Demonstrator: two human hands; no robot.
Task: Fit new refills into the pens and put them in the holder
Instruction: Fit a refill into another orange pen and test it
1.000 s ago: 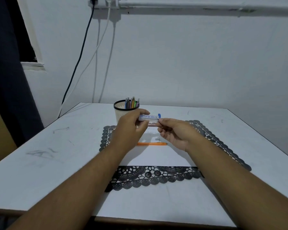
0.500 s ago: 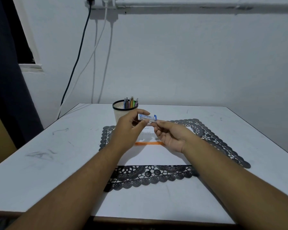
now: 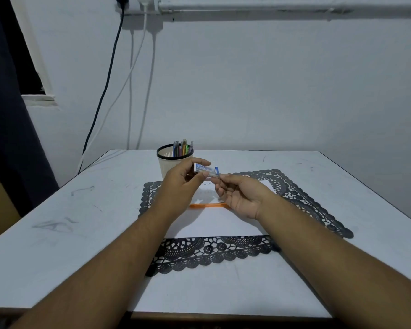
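The little clear refill case [image 3: 205, 170] with the blue cap is up in the air over the mat, pinched between the thumb and fingers of the left hand [image 3: 179, 187], while the right hand [image 3: 239, 194] has its curled fingertips at the cap end, though I can't tell if it's actually gripping anything there. Right below them an orange pen [image 3: 208, 205] lies flat on a white sheet [image 3: 214, 224] on top of a black lace mat [image 3: 301, 198]. The pen holder [image 3: 170, 162] sits just behind the left hand on the white table [image 3: 69, 233], full of colored pens [image 3: 183, 148] standing upright.
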